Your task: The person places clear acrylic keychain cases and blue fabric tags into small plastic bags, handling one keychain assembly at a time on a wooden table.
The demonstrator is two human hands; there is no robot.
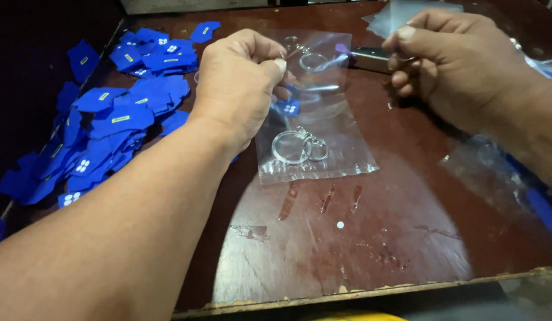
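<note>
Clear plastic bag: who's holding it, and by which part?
The left hand pinches the clear plastic bag at its top edge, so it hangs with metal rings at the bottom. The right hand pinches something small; what it is cannot be told.

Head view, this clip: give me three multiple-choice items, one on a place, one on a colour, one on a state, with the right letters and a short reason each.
1. Where does the pile of small tags lie on the table?
A. on its left side
B. at its near edge
C. under the right hand

2. What colour are the tags?
A. red
B. blue
C. green

3. How is the clear plastic bag held?
A. lying untouched
B. pinched at its top by the left hand, rings inside
C. folded shut in the right hand

Answers: 1 A, the heap lies left of the left arm. 2 B, all show blue. 3 B, left fingers pinch the bag's upper edge; rings sit near its bottom.
</note>
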